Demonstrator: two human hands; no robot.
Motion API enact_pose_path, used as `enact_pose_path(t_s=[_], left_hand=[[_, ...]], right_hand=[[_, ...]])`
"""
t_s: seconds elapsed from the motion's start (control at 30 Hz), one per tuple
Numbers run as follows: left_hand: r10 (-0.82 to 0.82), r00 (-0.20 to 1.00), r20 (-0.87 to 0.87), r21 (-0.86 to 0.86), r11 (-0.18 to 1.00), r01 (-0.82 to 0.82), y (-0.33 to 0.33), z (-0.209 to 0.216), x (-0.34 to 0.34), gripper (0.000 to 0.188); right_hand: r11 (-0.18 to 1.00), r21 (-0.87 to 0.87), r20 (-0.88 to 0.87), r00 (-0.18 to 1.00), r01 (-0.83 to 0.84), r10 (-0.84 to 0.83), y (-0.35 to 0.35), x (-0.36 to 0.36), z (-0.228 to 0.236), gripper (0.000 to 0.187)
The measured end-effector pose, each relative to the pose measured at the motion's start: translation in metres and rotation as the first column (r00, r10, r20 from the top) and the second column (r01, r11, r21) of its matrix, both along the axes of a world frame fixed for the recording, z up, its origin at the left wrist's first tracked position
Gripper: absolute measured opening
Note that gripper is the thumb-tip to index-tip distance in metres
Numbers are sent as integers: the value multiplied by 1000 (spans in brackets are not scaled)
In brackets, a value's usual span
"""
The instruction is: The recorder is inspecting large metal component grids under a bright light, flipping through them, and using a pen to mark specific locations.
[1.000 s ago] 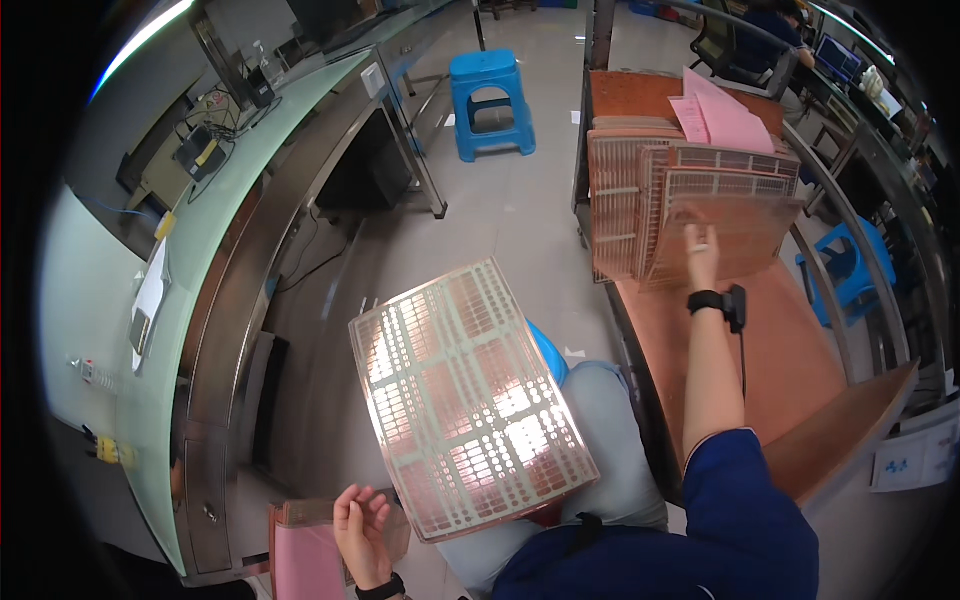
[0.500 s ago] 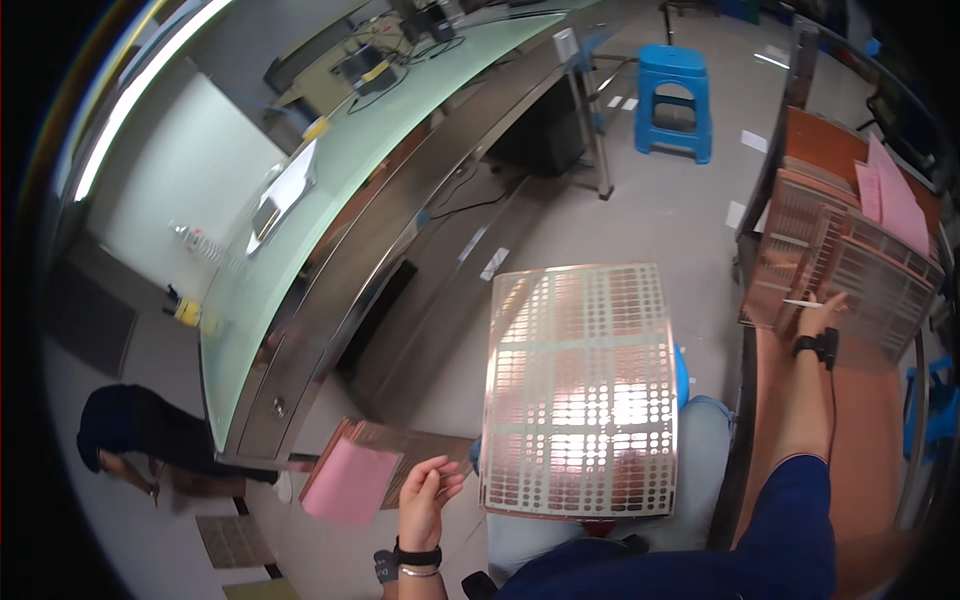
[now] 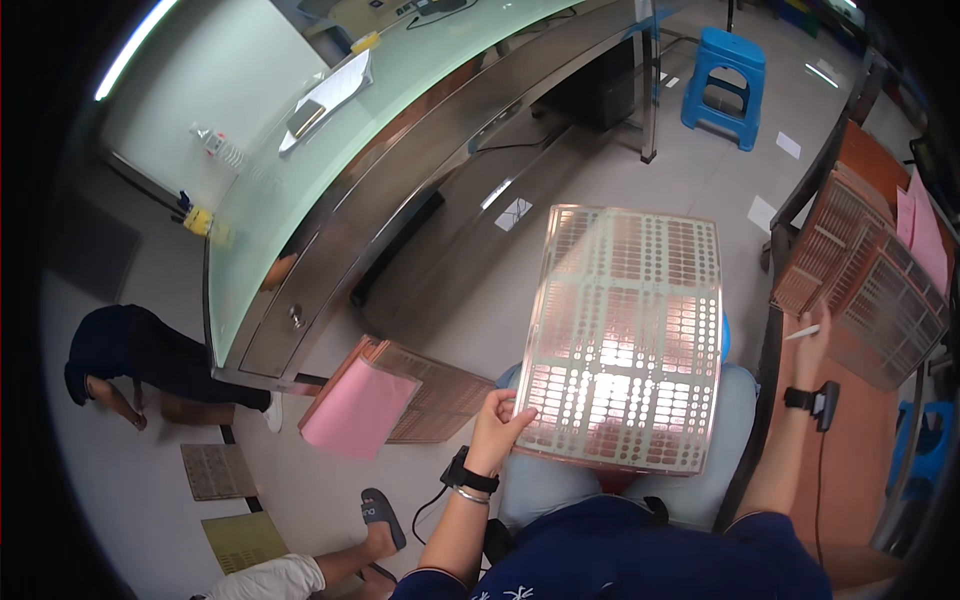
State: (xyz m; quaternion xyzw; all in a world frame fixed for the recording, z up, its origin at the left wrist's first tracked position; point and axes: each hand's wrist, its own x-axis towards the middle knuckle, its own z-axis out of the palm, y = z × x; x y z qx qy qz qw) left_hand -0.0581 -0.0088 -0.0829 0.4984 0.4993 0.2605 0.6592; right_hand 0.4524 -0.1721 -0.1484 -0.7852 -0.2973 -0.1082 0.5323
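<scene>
A large copper-clad circuit board panel, patterned with rows of small pads, rests across my lap and shines in its lower middle. My left hand grips its lower left edge, the thumb on the face and the fingers partly hidden. Off to the right, my right hand closes around a slim white pen-like tool. That hand is beside a pile of similar copper panels, which lean on a brown surface with pink sheets among them.
More panels with a pink sheet stand to the left, below a glass-topped bench. A blue stool stands far right. At left, one person bends down; another person's sandalled foot is near my left arm.
My left hand has moved right and taken hold of the panel's edge. The right hand has drawn slightly back from the leaning panels, still with the white tool. My view has shifted.
</scene>
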Motion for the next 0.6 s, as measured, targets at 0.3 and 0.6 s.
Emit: enact_pose_path(t_s=[0.3, 0.6], left_hand=[[42, 999, 33, 65, 997, -44, 7, -12, -8, 21], [3, 854, -521, 466, 839, 281, 12, 21, -3, 25]], right_hand=[[889, -203, -313, 888, -409, 337, 49, -200, 79, 39], [851, -453, 46, 947, -265, 319, 47, -237, 65, 40]])
